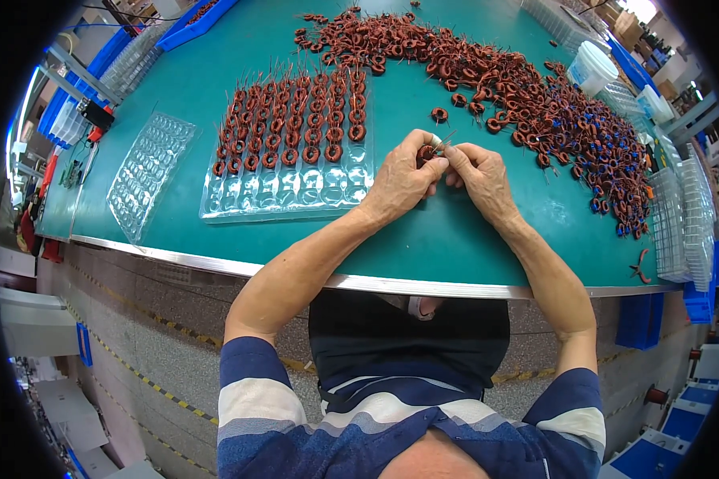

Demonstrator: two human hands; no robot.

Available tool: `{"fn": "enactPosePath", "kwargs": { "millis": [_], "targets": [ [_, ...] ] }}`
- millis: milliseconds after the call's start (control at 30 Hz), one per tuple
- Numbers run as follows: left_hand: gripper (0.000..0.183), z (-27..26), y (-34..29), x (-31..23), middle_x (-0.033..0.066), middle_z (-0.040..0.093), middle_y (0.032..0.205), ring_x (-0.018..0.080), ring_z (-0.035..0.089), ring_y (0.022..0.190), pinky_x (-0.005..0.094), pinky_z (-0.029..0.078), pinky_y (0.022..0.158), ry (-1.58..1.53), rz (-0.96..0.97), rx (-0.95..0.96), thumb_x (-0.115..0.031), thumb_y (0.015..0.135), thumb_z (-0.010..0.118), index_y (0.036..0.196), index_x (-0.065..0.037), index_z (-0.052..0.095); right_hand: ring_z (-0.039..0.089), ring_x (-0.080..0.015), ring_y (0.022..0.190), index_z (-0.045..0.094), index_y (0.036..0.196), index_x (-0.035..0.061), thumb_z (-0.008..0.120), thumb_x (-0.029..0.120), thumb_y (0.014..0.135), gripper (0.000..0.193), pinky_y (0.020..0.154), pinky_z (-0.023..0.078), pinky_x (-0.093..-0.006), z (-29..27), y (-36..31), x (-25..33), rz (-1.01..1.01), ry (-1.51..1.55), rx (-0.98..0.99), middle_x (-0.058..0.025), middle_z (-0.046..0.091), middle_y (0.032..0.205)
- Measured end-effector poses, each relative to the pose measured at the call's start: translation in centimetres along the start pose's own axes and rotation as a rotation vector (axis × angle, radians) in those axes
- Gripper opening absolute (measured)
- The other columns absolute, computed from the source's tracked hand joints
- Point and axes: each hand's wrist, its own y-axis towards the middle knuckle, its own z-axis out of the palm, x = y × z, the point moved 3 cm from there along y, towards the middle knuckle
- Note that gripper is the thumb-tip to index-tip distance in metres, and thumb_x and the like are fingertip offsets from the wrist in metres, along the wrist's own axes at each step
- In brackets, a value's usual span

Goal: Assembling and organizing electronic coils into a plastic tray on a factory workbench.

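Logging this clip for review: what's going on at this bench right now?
A person seated at a green table holds one small copper-wound ring coil between both hands, the left hand gripping it and the right hand pinching its wire leads. A clear blister tray to the left has its upper rows filled with coils and its lower rows empty. A large loose pile of coils lies to the right.

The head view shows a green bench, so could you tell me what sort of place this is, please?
Probably an electronics assembly workshop: a heap of copper-wound ring coils, a clear blister tray partly filled with them, and stacked trays beside the green bench.
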Motion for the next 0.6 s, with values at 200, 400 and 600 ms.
{"fn": "enactPosePath", "kwargs": {
  "millis": [200,400,600],
  "targets": [
    [0.023,0.02,-0.07,-0.17,0.0035,0.057,0.072,0.0093,0.054,0.056,0.0251,0.044,0.049,0.009,-0.003,0.002,-0.017,0.091,0.06,0.104,-0.001,0.053,0.058,-0.0079,0.062,0.069,0.091,0.0007,0.061,0.031,0.094,0.032,0.052,0.046,-0.0225,0.02,-0.07,0.13,-0.013,0.004,-0.004,-0.0015,0.063,0.07],
    [0.022,0.02,-0.03,-0.08,0.0035,0.057,0.072,0.0093,0.055,0.056,0.0251,0.044,0.049,0.016,0.009,-0.008,-0.017,0.091,0.061,0.104,0.0,0.053,0.058,-0.0078,0.062,0.069,0.091,0.001,0.061,0.031,0.094,0.031,0.052,0.046,-0.0225,0.01,-0.07,0.11,-0.003,-0.006,-0.006,-0.0013,0.063,0.07],
    [0.022,0.04,0.02,-0.11,0.0035,0.057,0.072,0.0093,0.055,0.056,0.0252,0.043,0.048,0.007,-0.003,-0.005,-0.017,0.091,0.061,0.104,-0.001,0.053,0.058,-0.0078,0.062,0.069,0.092,0.0015,0.061,0.031,0.094,0.031,0.053,0.046,-0.0224,-0.02,-0.02,-0.08,-0.01,0.0,-0.002,-0.0012,0.063,0.07]
  ]
}}
